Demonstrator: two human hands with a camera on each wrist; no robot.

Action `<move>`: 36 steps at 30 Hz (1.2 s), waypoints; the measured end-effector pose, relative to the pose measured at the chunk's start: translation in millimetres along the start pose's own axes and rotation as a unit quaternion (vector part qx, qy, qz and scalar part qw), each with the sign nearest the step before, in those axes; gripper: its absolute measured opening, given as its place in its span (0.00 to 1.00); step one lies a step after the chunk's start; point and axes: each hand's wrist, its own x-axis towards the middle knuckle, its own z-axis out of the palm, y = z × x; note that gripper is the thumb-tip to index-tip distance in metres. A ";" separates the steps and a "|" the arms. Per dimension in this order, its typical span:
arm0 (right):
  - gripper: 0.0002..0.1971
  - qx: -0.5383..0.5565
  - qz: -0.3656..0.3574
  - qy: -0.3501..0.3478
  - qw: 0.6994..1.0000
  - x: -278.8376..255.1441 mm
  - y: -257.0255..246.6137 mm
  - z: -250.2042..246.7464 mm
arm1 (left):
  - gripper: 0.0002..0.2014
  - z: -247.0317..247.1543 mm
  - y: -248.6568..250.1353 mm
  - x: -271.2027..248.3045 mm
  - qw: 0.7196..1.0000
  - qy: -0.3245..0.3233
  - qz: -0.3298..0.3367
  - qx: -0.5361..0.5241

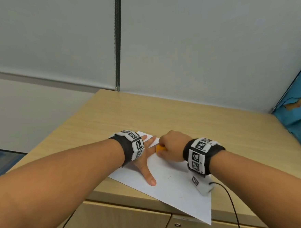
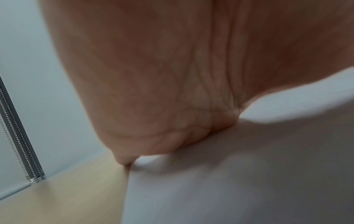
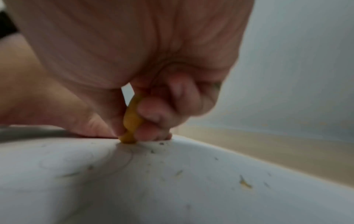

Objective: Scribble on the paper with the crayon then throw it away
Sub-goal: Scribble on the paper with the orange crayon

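Right hand (image 1: pixel 171 145): curled into a fist round the crayon, thumb on one side and bent fingers (image 3: pixel 153 112) on the other, clamped tight on it.
Crayon (image 3: pixel 131 119): orange-yellow stub, nearly upright between thumb and fingers; its lower tip sticks out just below the fingertips and touches the paper. In the head view only a short orange part (image 1: pixel 160 148) shows on the thumb side of the fist.
Left hand (image 1: pixel 146 160): flat on the paper, fingers straight and spread, thumb splayed toward the person; it presses the sheet down just beside the right fist.
Paper (image 1: pixel 178 188): white sheet under both hands, lying on the wooden table (image 1: pixel 199 114), its near corner overhanging the table edge. Faint marks and small crumbs lie on it around and in front of the crayon tip.
Left wrist view: the heel of the palm (image 2: pixel 172 106) rests on the paper (image 2: pixel 229 189); fingers hidden here.
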 end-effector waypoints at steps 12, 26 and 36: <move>0.15 0.107 -0.014 -0.068 0.992 -11.7 -4.5 6.7 | 0.70 1.1 -1.8 4.1 1.000 0.003 -0.005 0.003; 0.16 0.087 0.023 -0.023 0.996 -9.0 6.5 1.0 | 0.71 3.8 -2.5 8.4 1.000 0.009 -0.002 -0.011; 0.17 0.076 0.012 -0.027 0.997 -5.9 13.1 -0.5 | 0.71 2.0 -1.0 8.5 1.000 0.006 -0.007 -0.010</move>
